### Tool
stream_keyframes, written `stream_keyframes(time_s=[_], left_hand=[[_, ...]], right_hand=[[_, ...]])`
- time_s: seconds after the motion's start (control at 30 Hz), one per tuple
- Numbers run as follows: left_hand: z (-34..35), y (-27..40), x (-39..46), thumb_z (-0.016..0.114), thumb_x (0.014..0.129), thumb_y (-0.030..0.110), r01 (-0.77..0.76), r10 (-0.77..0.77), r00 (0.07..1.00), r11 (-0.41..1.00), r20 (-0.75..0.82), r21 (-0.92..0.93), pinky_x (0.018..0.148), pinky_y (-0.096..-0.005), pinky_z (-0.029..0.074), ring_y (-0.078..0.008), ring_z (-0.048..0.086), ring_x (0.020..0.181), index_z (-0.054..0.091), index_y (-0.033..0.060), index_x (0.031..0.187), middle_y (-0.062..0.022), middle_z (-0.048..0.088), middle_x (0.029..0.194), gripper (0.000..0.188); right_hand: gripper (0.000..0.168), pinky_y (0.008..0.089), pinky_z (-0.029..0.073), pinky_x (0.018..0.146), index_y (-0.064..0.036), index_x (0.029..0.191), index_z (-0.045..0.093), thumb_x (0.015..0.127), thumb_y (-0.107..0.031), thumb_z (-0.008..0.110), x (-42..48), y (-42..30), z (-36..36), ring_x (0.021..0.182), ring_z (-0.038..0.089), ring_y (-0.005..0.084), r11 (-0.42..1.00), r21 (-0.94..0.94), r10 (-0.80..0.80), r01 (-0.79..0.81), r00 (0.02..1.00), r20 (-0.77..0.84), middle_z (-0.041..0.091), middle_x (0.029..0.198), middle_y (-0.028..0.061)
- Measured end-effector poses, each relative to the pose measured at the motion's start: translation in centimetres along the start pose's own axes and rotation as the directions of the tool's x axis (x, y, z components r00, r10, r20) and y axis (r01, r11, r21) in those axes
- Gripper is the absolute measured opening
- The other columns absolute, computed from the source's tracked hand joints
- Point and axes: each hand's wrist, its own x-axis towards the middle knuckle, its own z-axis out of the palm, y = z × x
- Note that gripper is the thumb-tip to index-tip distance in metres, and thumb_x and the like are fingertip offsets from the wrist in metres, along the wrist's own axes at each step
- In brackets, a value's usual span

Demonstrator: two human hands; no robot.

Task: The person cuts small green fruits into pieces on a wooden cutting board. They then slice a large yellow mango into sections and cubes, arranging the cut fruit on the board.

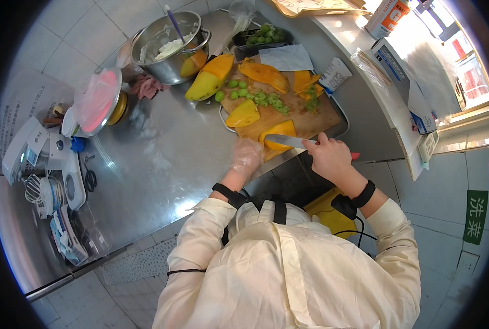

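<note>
My left hand [247, 155], in a clear plastic glove, is at the left end of a peeled mango piece [288, 128], its fingertips against the fruit. Bare, my right hand [330, 158] grips a kitchen knife [287, 140] with a red handle. The blade lies across the mango piece, pointing left. Both are at the near edge of a wooden cutting board [322, 117]. Farther up the board are a mango cheek [243, 114], chopped green grapes [269, 100], whole grapes [233, 84] and mango peel [265, 75]. A partly peeled mango [210, 78] rests at the board's left edge.
A steel pot [168, 70] holding white cream and a purple-handled utensil stands behind. Grapes fill a black tray [265, 37]. Left on the steel table [166, 156] are a stand mixer [43, 148], scissors [90, 177] and a covered pink bowl [98, 100]. A raised ledge [376, 94] borders the right.
</note>
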Motion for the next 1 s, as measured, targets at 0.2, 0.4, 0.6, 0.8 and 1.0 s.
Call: stream_keyframes(time_s=[0.2,0.4,0.6,0.8,1.0], left_hand=[[0.5,-0.3,-1.0,0.060,0.084,0.027,-0.017,0.018,1.000,0.998,0.019,-0.055,0.074,-0.0452,0.048,-0.0315,0.062,0.080,0.068,0.0105,0.080,-0.0108,0.067,0.077,0.019],[-2.6,0.2,-0.8,0.062,0.084,0.024,0.158,-0.124,0.975,0.970,0.183,-0.184,0.083,-0.0478,0.047,-0.0368,0.060,0.095,0.062,0.0066,0.105,-0.0164,0.063,0.102,0.028],[-2.6,0.2,-0.7,0.068,0.077,0.018,0.055,-0.086,0.994,0.927,-0.068,-0.371,0.096,-0.0484,0.045,-0.0431,0.051,0.111,0.051,0.0037,0.125,-0.0225,0.052,0.123,0.053],[0.4,-0.3,0.2,0.066,0.075,0.007,0.009,-0.132,0.975,0.832,-0.181,-0.555,0.089,-0.0469,0.048,-0.0416,0.056,0.101,0.059,0.0046,0.112,-0.0201,0.058,0.108,0.038],[1.2,-1.0,0.3,0.066,0.076,0.008,-0.016,-0.106,0.983,0.769,-0.152,-0.639,0.079,-0.0468,0.051,-0.0410,0.061,0.089,0.066,0.0031,0.097,-0.0210,0.063,0.092,0.022]], right_hand=[[0.024,0.0406,0.051,0.056,-0.016,0.097,0.070,0.074,-0.011,0.063,0.6,1.0,-0.1,0.064,0.065,0.0291,0.996,0.084,-0.011,0.013,1.000,-0.019,0.058,0.078,0.0130],[0.024,0.0410,0.051,0.055,-0.014,0.099,0.070,0.075,-0.012,0.065,1.4,1.3,-1.7,0.064,0.066,0.0307,0.990,0.094,-0.115,0.106,0.988,0.104,0.061,0.077,0.0151],[0.023,0.0417,0.051,0.056,-0.013,0.101,0.069,0.079,-0.015,0.064,0.7,1.6,-1.9,0.066,0.066,0.0319,0.989,0.082,-0.133,0.124,0.986,0.102,0.063,0.079,0.0163],[0.019,0.0477,0.052,0.065,-0.012,0.109,0.064,0.093,-0.017,0.058,-3.3,3.5,-2.5,0.073,0.067,0.0348,0.903,0.415,0.028,-0.112,0.978,0.205,0.066,0.083,0.0184],[0.022,0.0444,0.050,0.062,-0.007,0.114,0.054,0.101,-0.022,0.046,-7.7,-0.5,2.2,0.068,0.065,0.0384,0.378,0.721,0.300,-0.580,0.814,0.497,0.063,0.075,0.0231]])
